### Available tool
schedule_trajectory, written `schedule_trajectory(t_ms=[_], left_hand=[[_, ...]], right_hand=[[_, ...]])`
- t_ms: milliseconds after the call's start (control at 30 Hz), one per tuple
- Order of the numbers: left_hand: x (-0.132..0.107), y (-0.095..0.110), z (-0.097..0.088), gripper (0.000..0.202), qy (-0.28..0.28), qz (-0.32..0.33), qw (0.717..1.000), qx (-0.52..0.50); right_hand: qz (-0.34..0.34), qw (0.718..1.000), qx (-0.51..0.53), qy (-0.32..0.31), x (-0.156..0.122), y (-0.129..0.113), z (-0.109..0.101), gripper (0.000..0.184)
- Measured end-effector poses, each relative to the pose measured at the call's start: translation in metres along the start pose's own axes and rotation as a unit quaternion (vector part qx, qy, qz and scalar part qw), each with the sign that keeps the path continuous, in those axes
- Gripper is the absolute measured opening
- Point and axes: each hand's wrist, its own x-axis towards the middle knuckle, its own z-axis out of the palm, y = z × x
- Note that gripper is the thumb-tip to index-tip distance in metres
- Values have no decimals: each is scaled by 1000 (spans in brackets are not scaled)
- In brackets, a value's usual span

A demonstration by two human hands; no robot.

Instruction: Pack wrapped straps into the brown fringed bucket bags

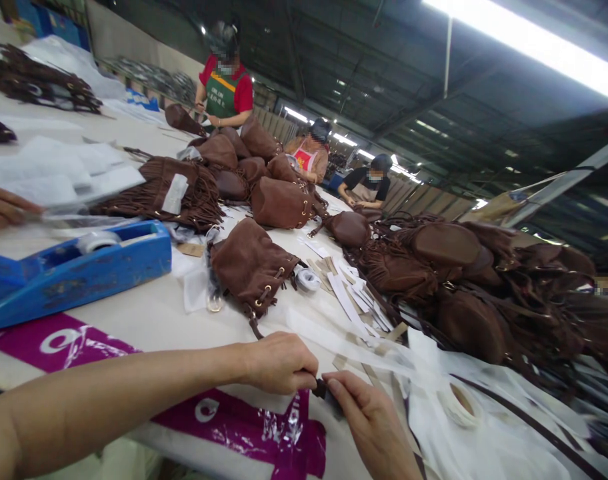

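At the front of the table, my left hand (280, 362) is closed in a pinch on the end of a dark brown strap (321, 389). My right hand (367, 417) grips the same strap from the other side, thumb and fingers pressed together. Most of the strap is hidden by my fingers, and a darker greyish part shows under the right thumb. Just beyond my hands lies a brown suede drawstring bag (251, 263) with metal eyelets and a short strap trailing towards my left hand.
A blue tape dispenser (134, 257) stands at left, near another person's hand (7, 207). Purple plastic film (244, 427) covers the front edge. Brown bags (284, 200) are piled behind and at right. A white roll (459, 403) lies on white sheets. Several co-workers are behind.
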Motion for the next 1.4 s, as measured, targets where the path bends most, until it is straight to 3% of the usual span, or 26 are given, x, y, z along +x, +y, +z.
schedule_trajectory(t_ms=[167,367,500,600,700,767,833,900,1000,1100,1233,1333,1400], left_hand=[[-1,-4,0,8,-6,-21,999,-40],[-1,-3,0,4,14,-29,995,-92],[-4,-7,0,4,15,-17,992,-121],[-3,-9,1,6,5,-13,991,-131],[-3,-5,-2,8,7,-4,996,-87],[-11,4,-10,12,39,-8,999,-22],[-31,19,-19,9,96,-42,994,10],[-62,38,-25,6,128,-112,984,-56],[-113,68,-10,9,87,-245,924,-282],[-142,91,31,18,126,-316,802,-491],[-137,104,86,34,217,-323,591,-707],[-126,106,100,38,271,-311,520,-748],[-124,107,98,42,295,-300,488,-765]], right_hand=[[1,999,24,22,-1,2,-1,35],[-29,997,33,56,7,-15,6,30],[-37,999,29,10,13,-20,3,28],[-18,995,97,-29,16,-17,1,24],[31,981,186,-44,16,-13,6,29],[78,964,248,-58,12,-14,14,36],[121,938,315,-76,3,-18,25,41],[149,911,374,-87,-8,-24,38,42],[158,896,405,-84,-23,-36,57,45],[147,895,411,-92,-31,-45,72,46],[83,906,394,-128,-34,-46,81,39],[15,926,349,-142,-33,-39,80,34],[8,918,354,-176,-31,-34,77,34]])
